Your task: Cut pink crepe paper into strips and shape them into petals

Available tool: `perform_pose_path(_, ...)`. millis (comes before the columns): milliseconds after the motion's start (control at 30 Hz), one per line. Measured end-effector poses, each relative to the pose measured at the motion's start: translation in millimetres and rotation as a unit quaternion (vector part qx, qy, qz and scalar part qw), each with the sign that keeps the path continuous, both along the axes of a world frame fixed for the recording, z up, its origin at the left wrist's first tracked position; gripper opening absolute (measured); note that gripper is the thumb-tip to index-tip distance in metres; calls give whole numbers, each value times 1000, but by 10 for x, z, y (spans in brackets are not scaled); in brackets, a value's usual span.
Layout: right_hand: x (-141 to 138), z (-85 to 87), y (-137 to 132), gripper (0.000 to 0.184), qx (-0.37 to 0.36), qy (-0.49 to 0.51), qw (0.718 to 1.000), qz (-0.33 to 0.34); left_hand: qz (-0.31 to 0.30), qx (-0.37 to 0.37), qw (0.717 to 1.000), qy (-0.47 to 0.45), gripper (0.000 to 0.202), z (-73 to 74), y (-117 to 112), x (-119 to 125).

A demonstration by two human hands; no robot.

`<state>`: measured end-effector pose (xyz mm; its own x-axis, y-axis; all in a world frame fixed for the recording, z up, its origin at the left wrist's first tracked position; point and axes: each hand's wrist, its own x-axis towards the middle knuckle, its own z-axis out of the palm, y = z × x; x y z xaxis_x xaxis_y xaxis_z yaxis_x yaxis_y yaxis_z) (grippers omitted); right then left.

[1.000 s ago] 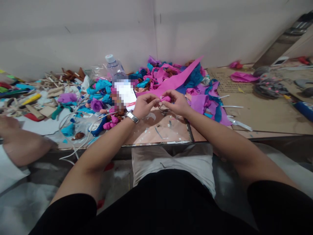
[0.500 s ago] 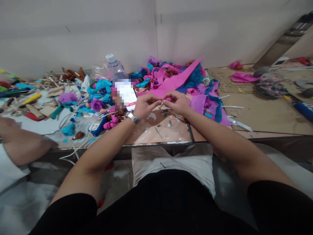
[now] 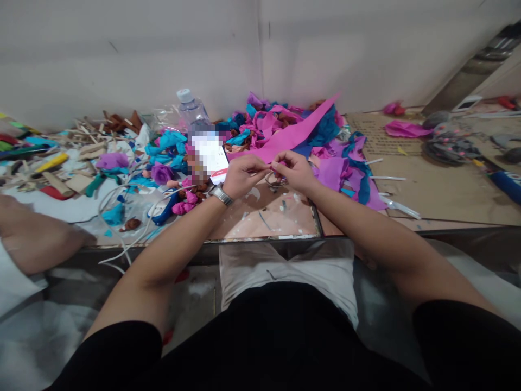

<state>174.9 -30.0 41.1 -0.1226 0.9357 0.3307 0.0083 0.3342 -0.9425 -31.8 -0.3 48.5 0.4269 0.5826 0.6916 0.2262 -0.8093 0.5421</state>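
My left hand (image 3: 241, 175), with a metal watch on the wrist, and my right hand (image 3: 293, 169) meet above the table's middle. Both are closed in a pinch on a small pink crepe paper piece (image 3: 280, 163) held between the fingertips. A long pink paper strip (image 3: 296, 133) lies just behind the hands. Scissors (image 3: 273, 181) rest on the table under the hands. A phone (image 3: 211, 155) stands propped to the left of my left hand.
Heaps of pink, purple and blue paper scraps (image 3: 334, 163) cover the table's back. Small paper roses (image 3: 161, 174), a water bottle (image 3: 190, 110), white cables (image 3: 122, 214) and wood sticks lie left. Another person's arm (image 3: 32, 239) rests far left. Cardboard (image 3: 439, 184) lies right.
The pink piece has been worked smaller between my fingertips and the hands have drawn slightly closer; the other person's arm stays put.
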Motion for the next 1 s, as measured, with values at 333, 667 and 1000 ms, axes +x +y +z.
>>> perform_pose_path(333,-3,-97,91,50,-29,57,998,9,-20,71,997,10,28,-23,16,9)
perform_pose_path(667,108,-72,107,42,132,-95,985,-62,31,-43,999,6,40,-41,-30,14)
perform_pose_path(1000,138,13,42,27,223,-205,949,-87,-47,-300,953,-11,64,-103,-9,43)
